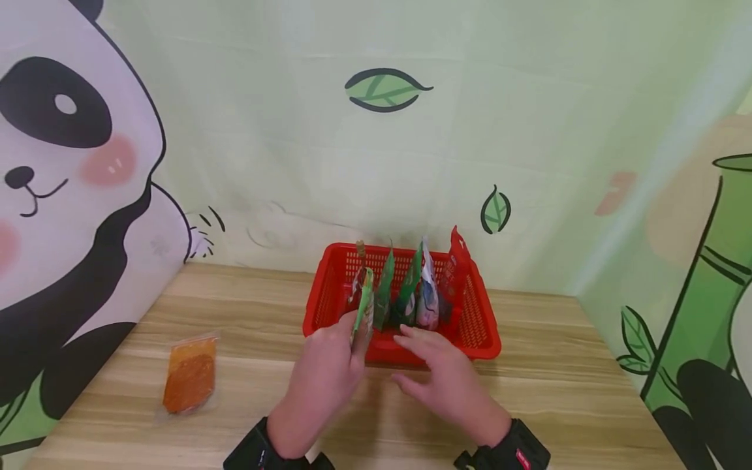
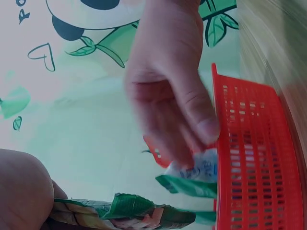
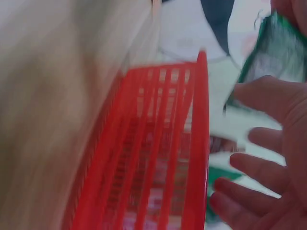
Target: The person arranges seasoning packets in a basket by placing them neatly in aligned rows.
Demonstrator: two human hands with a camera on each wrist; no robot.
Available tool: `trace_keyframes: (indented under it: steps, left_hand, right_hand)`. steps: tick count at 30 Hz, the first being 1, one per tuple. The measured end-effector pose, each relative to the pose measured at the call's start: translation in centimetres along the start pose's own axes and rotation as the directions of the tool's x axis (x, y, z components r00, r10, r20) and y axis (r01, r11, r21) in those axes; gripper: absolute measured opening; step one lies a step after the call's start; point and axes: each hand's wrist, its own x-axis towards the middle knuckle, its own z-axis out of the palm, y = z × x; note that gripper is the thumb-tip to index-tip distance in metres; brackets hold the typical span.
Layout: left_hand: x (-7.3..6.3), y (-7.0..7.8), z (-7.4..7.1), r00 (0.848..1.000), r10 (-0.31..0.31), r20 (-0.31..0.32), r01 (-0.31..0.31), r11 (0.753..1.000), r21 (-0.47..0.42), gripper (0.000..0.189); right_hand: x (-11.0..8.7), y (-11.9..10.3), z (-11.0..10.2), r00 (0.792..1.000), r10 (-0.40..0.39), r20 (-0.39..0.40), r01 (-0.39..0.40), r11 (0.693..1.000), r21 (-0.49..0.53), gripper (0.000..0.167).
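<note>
My left hand (image 1: 326, 375) pinches a green snack packet (image 1: 365, 307), held on edge over the front left of a red plastic basket (image 1: 490, 336). In the left wrist view the same green packet (image 2: 132, 211) has a crimped end and a printed picture. My right hand (image 1: 446, 382) hovers at the basket's front rim, fingers spread and holding nothing. Inside the basket several packets stand upright in a row: a brown one (image 1: 360, 258) at the left, green ones (image 1: 384, 287), a white and pink one (image 1: 428, 294), and a red one (image 1: 457, 271) at the right.
A clear-wrapped packet of orange food (image 1: 190, 375) lies on the wooden table (image 1: 258, 307) at the left. Behind the basket, a green cloth backdrop (image 1: 264, 130) with a panda and leaves rises from the table's back edge.
</note>
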Motion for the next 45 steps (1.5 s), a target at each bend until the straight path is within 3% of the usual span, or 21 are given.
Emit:
trace_keyframes:
  steps: [4, 10, 14, 23, 34, 45]
  left_hand:
    - [0.3, -0.8, -0.3, 0.999, 0.012, -0.042, -0.01, 0.999, 0.04, 0.024]
    - [0.8, -1.9, -0.7, 0.996, 0.023, -0.085, -0.021, 1.0, 0.017, 0.019]
    - [1.1, -2.3, -0.9, 0.994, 0.025, -0.106, -0.025, 1.0, 0.001, 0.02]
    - [1.9, -2.5, -1.5, 0.99, 0.023, -0.137, -0.018, 0.999, 0.034, 0.026]
    - [2.6, -2.8, -2.3, 0.996, -0.037, -0.083, 0.04, 0.998, 0.04, 0.032]
    - [4.7, -4.2, -2.2, 0.992, 0.038, -0.119, -0.027, 0.995, 0.094, 0.037]
  right_hand:
    - [0.5, 2.2, -0.7, 0.995, 0.092, 0.047, -0.086, 0.99, -0.11, 0.058]
    - [0.9, 4.5, -1.4, 0.967, 0.202, 0.156, -0.182, 0.974, -0.132, 0.057]
    - [1.1, 5.2, -1.5, 0.959, 0.236, 0.157, -0.209, 0.963, -0.171, 0.051]
    - [1.6, 6.1, -0.9, 0.965, 0.231, 0.123, -0.199, 0.953, -0.228, 0.032]
    - [1.4, 7.2, -0.5, 0.98, 0.191, 0.054, -0.167, 0.94, -0.298, 0.02]
    - [1.2, 7.5, -0.2, 0.989, 0.149, 0.025, -0.134, 0.942, -0.308, 0.018]
